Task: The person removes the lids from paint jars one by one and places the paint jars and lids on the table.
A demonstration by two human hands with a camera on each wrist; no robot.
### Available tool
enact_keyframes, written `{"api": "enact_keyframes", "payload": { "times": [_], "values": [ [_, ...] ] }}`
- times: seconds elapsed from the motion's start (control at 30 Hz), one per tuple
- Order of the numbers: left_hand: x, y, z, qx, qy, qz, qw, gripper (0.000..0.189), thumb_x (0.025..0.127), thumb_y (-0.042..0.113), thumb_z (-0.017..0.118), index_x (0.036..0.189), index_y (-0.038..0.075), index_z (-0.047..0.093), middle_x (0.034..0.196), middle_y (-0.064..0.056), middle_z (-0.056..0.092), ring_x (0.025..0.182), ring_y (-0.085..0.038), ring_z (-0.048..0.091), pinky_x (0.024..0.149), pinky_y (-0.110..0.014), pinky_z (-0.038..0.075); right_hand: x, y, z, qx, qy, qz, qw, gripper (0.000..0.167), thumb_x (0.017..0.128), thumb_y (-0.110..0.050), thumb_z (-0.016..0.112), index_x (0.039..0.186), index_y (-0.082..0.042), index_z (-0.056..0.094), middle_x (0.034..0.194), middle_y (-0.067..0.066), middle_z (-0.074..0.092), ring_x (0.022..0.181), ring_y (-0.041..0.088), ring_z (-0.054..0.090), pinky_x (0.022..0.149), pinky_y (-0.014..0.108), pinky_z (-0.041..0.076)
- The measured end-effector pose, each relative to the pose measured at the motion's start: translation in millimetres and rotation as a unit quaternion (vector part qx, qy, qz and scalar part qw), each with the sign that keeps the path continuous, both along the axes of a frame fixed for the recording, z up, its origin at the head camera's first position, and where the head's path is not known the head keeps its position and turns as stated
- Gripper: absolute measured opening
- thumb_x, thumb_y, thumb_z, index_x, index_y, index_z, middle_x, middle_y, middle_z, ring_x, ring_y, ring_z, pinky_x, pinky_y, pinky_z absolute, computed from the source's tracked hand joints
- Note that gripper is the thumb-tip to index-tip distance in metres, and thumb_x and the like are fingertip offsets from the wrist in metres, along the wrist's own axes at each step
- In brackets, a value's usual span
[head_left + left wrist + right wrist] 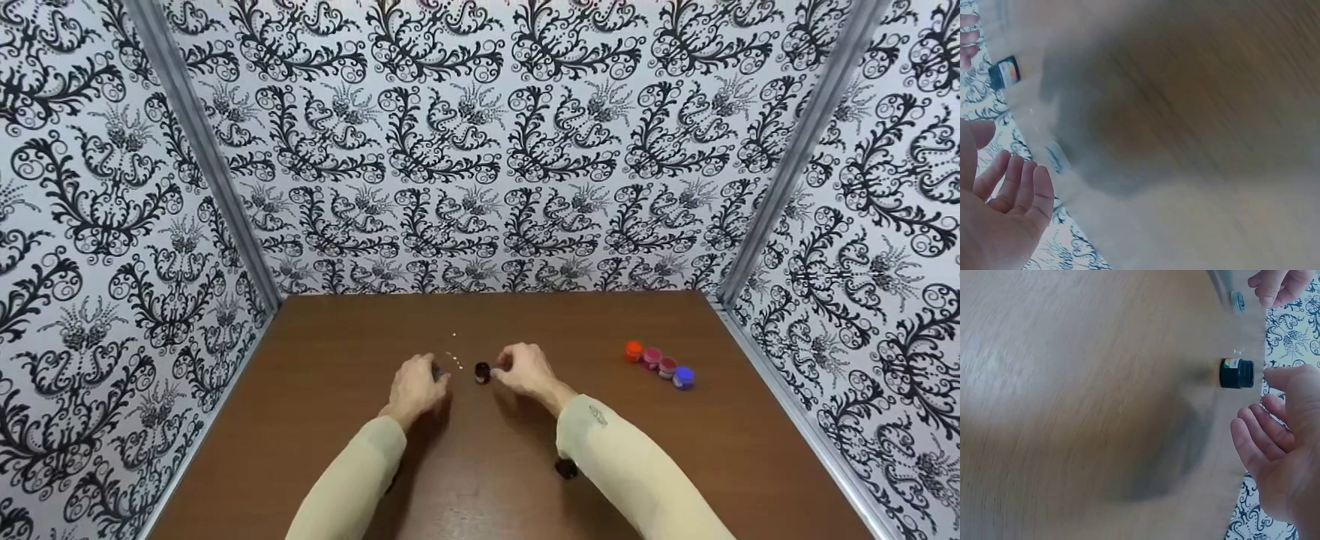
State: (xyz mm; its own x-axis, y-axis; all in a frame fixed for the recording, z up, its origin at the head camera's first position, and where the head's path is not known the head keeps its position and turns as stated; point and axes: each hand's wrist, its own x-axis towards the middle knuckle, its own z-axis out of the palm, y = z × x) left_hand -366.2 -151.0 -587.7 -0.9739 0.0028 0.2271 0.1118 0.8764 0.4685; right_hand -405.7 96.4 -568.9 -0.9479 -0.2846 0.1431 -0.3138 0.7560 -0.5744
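Note:
A small dark paint jar (482,373) with a printed label stands uncapped on the table, between the two hands. My right hand (525,369) is just to its right. In the right wrist view the index fingertip is close by the mouth of the jar (1235,373), and the other fingers are loosely bent with nothing in them. To the left, my left hand (417,386) hovers over a small greyish, clear-looking round piece (1057,157), partly hidden by the fingers in the head view. The left fingers are relaxed and hold nothing.
Small white bits (454,361) lie scattered between the hands. At the right stands a slanting row of small pots, from orange (634,351) to blue (683,377). A black object (566,469) sits beside the right sleeve. Patterned walls enclose the wooden table (345,322).

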Motion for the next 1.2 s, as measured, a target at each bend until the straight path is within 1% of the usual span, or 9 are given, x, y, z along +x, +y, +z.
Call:
{"api": "enact_keyframes", "payload": {
  "times": [0.23,0.33,0.43,0.57,0.7,0.8,0.9,1.1,1.2],
  "values": [
    [8.1,12.9,11.3,0.017,0.004,-0.054,0.9984,0.021,0.104,0.023,0.078,0.117,0.007,0.079,0.105,-0.011,0.079,0.092,-0.026,0.074,0.085,-0.048,0.064,1.5,15.2,-3.1,0.002,0.006,-0.015,0.9999,0.010,0.094,-0.023,0.088,0.097,-0.013,0.084,0.099,0.004,0.083,0.094,0.022,0.075,0.092,0.046,0.064],
    [10.1,17.9,14.6,0.024,0.004,-0.070,0.9972,0.018,0.104,0.023,0.078,0.115,0.009,0.078,0.105,-0.010,0.079,0.091,-0.024,0.073,0.083,-0.047,0.063,1.3,22.3,-3.7,0.014,0.019,-0.020,0.9995,0.009,0.093,-0.023,0.087,0.094,-0.015,0.084,0.095,0.002,0.083,0.092,0.021,0.074,0.090,0.045,0.064],
    [11.1,24.0,16.9,0.031,0.002,-0.081,0.9962,0.016,0.103,0.023,0.078,0.113,0.010,0.077,0.105,-0.009,0.079,0.093,-0.023,0.073,0.085,-0.046,0.064,1.2,29.3,-3.1,0.019,0.028,-0.022,0.9992,0.007,0.093,-0.022,0.087,0.093,-0.016,0.084,0.093,0.001,0.083,0.091,0.021,0.074,0.089,0.045,0.063],
    [11.2,33.2,16.9,0.040,0.000,-0.096,0.9946,0.014,0.103,0.023,0.079,0.109,0.011,0.076,0.101,-0.007,0.078,0.090,-0.022,0.071,0.083,-0.045,0.062,0.6,38.6,-1.7,0.018,0.038,-0.026,0.9988,0.007,0.092,-0.021,0.087,0.093,-0.014,0.084,0.092,0.002,0.083,0.089,0.022,0.075,0.088,0.047,0.064],
    [12.7,41.0,15.7,0.055,0.011,-0.119,0.9914,0.017,0.103,0.021,0.078,0.110,0.007,0.077,0.101,-0.009,0.078,0.089,-0.023,0.072,0.081,-0.045,0.063,1.1,48.0,-1.0,0.018,0.046,-0.035,0.9981,0.009,0.092,-0.022,0.086,0.095,-0.014,0.085,0.093,0.003,0.084,0.091,0.024,0.078,0.087,0.047,0.065],
    [14.4,45.5,15.6,0.062,0.019,-0.134,0.9889,0.020,0.102,0.020,0.078,0.114,0.004,0.077,0.104,-0.013,0.081,0.092,-0.026,0.076,0.084,-0.048,0.065,4.3,54.2,-1.3,0.015,0.043,-0.046,0.9979,0.009,0.092,-0.022,0.086,0.096,-0.014,0.086,0.094,0.002,0.084,0.091,0.024,0.078,0.087,0.047,0.065],
    [15.8,50.0,16.3,0.065,0.017,-0.141,0.9877,0.022,0.101,0.020,0.078,0.114,0.003,0.078,0.106,-0.015,0.083,0.095,-0.029,0.079,0.087,-0.049,0.066,7.6,60.4,-3.5,0.014,0.039,-0.051,0.9978,0.009,0.092,-0.022,0.087,0.096,-0.014,0.086,0.093,0.003,0.084,0.089,0.023,0.077,0.085,0.047,0.065],
    [18.1,61.2,21.2,0.038,0.006,-0.141,0.9892,0.020,0.101,0.024,0.080,0.114,0.007,0.080,0.104,-0.009,0.083,0.095,-0.024,0.077,0.087,-0.046,0.065,12.0,74.9,-4.2,0.036,0.033,-0.048,0.9976,0.013,0.090,-0.023,0.089,0.097,-0.012,0.085,0.095,0.006,0.084,0.092,0.025,0.077,0.088,0.049,0.065],
    [19.1,67.9,23.4,0.030,0.001,-0.144,0.9891,0.021,0.101,0.024,0.080,0.115,0.008,0.080,0.104,-0.007,0.082,0.094,-0.023,0.077,0.086,-0.045,0.065,14.4,82.2,-3.2,0.046,0.026,-0.052,0.9972,0.013,0.090,-0.023,0.089,0.097,-0.012,0.085,0.095,0.005,0.083,0.093,0.027,0.077,0.089,0.051,0.064]
  ]
}}
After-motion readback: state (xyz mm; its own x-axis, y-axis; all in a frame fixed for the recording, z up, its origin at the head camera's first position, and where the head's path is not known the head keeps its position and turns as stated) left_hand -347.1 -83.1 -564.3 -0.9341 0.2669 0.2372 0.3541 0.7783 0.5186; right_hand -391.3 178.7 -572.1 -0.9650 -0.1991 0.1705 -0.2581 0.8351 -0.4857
